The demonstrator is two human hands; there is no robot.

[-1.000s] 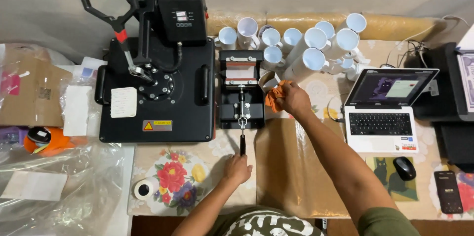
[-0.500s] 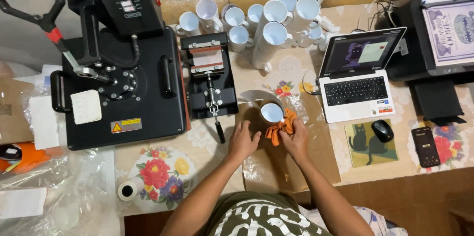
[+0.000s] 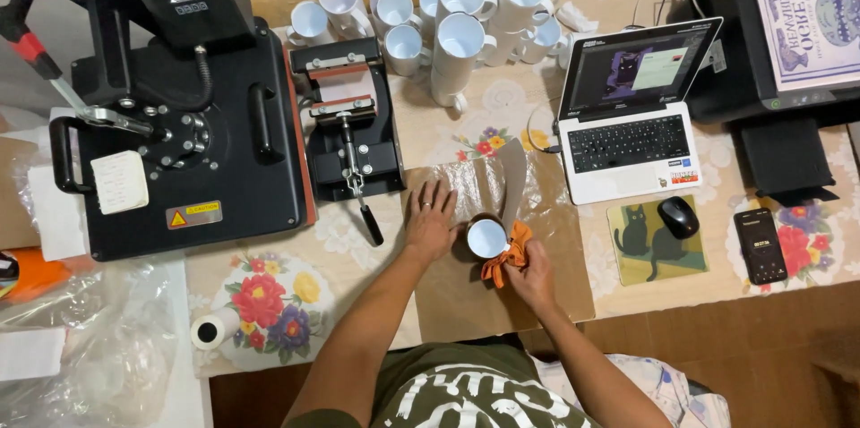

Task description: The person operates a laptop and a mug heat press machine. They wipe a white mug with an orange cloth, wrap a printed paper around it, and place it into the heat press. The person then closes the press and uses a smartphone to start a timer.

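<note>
A white ceramic mug [image 3: 487, 237], already out of the black mug press [image 3: 349, 119], rests on the surface. The right hand [image 3: 532, 269] grips it through an orange cloth [image 3: 503, 260]; the left hand [image 3: 430, 222] lies flat beside, grip open. A paper strip [image 3: 513, 183] remains attached.

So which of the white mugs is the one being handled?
The mug on the brown paper in front of the person, between the left hand and right hand; the other mugs stand clustered behind.
</note>
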